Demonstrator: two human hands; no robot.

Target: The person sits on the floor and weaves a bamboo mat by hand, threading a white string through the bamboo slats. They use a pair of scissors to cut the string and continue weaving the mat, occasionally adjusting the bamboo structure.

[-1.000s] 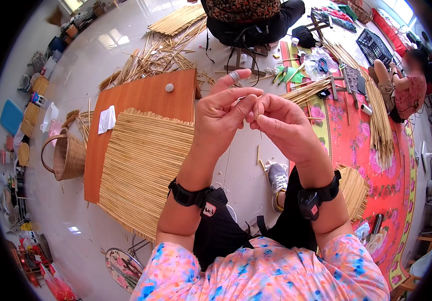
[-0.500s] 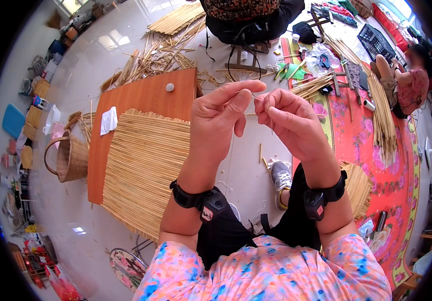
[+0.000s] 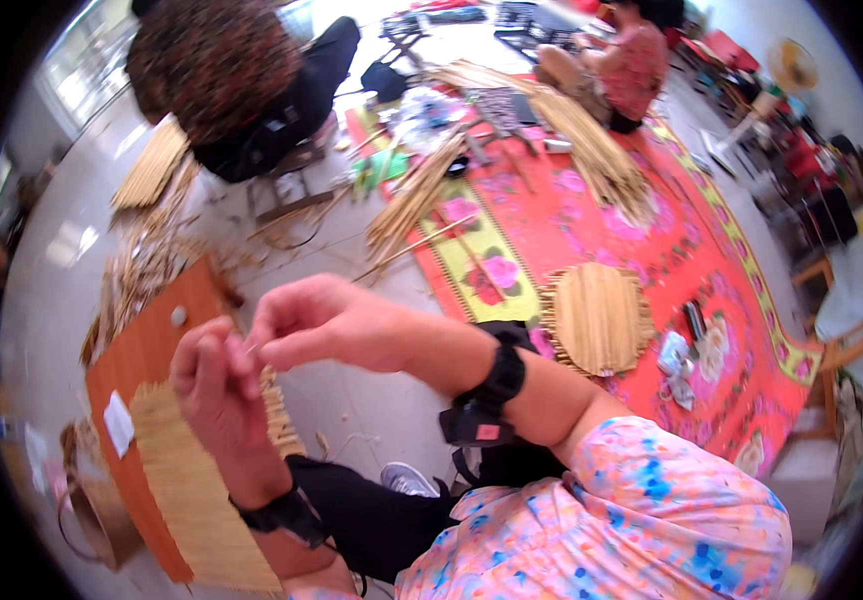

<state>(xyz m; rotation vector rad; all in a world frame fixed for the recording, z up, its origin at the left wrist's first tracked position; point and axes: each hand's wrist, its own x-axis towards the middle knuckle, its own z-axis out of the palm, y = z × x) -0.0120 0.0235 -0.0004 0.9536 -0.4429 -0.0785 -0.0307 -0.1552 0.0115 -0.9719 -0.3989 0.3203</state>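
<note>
My left hand is closed, its thumb pressed to the fingers, above the wooden board. My right hand meets it fingertip to fingertip in a pinch. A thin pale strand, which looks like thread, shows faintly where the fingers meet; blur hides its ends. Beneath the hands lies a mat of straw-coloured stalks, set side by side on the reddish-brown board. A white cloth or paper piece and a small round whitish thing rest on the board.
A round stalk mat lies on the red flowered floor sheet, near bundled stalks. A wicker basket stands left of the board. One person sits ahead with their back turned; another sits at the far right.
The view has swung right, so the board and mat sit further left. My hands have come together at the fingertips, over the board, from slightly apart.
</note>
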